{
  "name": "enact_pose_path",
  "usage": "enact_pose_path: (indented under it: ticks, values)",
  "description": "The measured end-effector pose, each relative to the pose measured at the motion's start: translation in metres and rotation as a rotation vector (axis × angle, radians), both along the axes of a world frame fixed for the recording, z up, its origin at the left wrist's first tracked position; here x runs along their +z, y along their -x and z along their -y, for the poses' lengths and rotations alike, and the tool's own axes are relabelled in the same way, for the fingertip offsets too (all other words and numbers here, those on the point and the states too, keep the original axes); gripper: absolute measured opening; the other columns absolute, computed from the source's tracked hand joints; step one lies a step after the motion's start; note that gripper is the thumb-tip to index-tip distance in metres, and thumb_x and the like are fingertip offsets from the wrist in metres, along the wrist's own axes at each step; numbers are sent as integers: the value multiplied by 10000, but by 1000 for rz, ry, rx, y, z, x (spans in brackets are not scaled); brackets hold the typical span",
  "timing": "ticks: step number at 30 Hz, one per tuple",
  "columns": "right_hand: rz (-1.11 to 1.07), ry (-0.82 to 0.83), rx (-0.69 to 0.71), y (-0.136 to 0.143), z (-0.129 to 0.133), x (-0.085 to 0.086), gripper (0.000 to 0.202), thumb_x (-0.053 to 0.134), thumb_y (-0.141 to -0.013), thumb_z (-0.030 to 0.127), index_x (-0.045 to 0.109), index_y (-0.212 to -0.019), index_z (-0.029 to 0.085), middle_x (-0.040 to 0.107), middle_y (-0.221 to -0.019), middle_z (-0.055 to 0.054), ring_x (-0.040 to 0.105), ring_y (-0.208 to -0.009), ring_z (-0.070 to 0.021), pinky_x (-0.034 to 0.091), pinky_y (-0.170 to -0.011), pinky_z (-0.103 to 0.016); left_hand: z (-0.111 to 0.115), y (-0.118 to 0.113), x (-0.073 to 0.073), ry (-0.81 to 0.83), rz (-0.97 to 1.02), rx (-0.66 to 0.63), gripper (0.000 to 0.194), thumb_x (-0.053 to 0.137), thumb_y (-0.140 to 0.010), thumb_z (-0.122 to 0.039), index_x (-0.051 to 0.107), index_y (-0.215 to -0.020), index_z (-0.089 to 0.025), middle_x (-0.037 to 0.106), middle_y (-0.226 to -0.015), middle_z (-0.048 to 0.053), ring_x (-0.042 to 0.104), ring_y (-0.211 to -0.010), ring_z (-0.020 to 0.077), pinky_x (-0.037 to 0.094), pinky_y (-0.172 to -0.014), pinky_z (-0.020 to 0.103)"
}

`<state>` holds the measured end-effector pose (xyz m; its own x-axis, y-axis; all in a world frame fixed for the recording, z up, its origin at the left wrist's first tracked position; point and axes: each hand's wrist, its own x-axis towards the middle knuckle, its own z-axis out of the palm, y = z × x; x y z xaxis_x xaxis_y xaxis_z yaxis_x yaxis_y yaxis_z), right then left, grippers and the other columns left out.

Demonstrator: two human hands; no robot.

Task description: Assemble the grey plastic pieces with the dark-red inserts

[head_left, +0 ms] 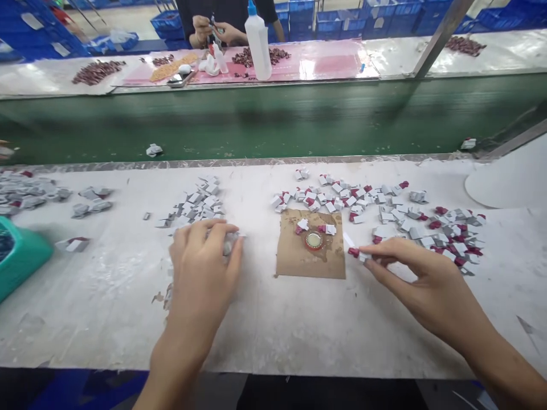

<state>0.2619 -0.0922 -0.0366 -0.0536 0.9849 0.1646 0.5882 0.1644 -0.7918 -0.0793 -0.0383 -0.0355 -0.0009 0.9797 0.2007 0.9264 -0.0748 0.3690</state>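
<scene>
Between the thumb and index finger of my right hand (pixel 414 273) is a small red and white piece (pixel 354 251), just right of a cardboard square (pixel 299 262). On the cardboard lie a round red-rimmed cap (pixel 313 240) and two red and white pieces (pixel 327 229). My left hand (pixel 207 256) reaches over the lower end of a pile of grey-white pieces (pixel 200 199). Its fingers curl around something greyish, and the fingertips are partly hidden. A wide scatter of red and white pieces (pixel 427 228) spreads behind and beside my right hand.
A teal bin (pixel 29 253) stands at the left edge near more grey pieces (pixel 32 191). Beyond the green conveyor belt (pixel 256 125), a person's hands (pixel 217 31) work near a white bottle (pixel 258 48). A metal post (pixel 440 40) rises at the right.
</scene>
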Motion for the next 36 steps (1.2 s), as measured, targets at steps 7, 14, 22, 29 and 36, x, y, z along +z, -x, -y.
enact_pose_path:
  ticks: [7, 14, 22, 29, 36]
  values:
    - [-89, -54, 88, 35, -30, 3, 227, 782, -1067, 220, 923, -1211, 324, 931, -1177, -55, 894, -1038, -321, 748, -857, -492, 24, -37, -10, 215, 316, -194, 210, 569, -1074, -275, 764, -1147, -248, 792, -1124, 78, 776, -1018, 290, 647, -923, 452]
    - [-94, -69, 107, 39, -35, -6, 221, 797, -1067, 210, 936, -1195, 324, 933, -1201, -52, 895, -1104, -331, 759, -934, -524, 30, -36, -13, 232, 548, -105, 192, 675, -1079, -352, 807, -1196, -275, 766, -1182, 69, 795, -1053, 258, 682, -834, 394]
    - [-268, 18, 24, 41, -32, 0, 147, 867, -1029, 296, 949, -1144, 341, 932, -1122, -51, 884, -1021, -310, 759, -915, -508, 23, -63, 3, 313, 977, -98, 210, 856, -999, -395, 859, -1175, -282, 853, -1098, 53, 834, -999, 239, 736, -880, 376]
    - [-743, 311, 54, 37, -30, 0, 213, 950, -991, 409, 950, -1199, 362, 938, -1222, -55, 910, -1106, -302, 764, -1010, -478, 18, -90, 8, 477, 1278, -128, 273, 944, -936, -394, 844, -1138, -241, 903, -1046, 59, 873, -946, 252, 747, -796, 356]
    - [-785, 336, 46, 37, -29, -3, 221, 968, -972, 430, 952, -1179, 354, 942, -1166, -58, 909, -1094, -305, 754, -1033, -512, 18, -95, 1, 513, 1358, -145, 268, 947, -953, -390, 857, -1151, -233, 906, -1041, 55, 879, -947, 242, 754, -925, 385]
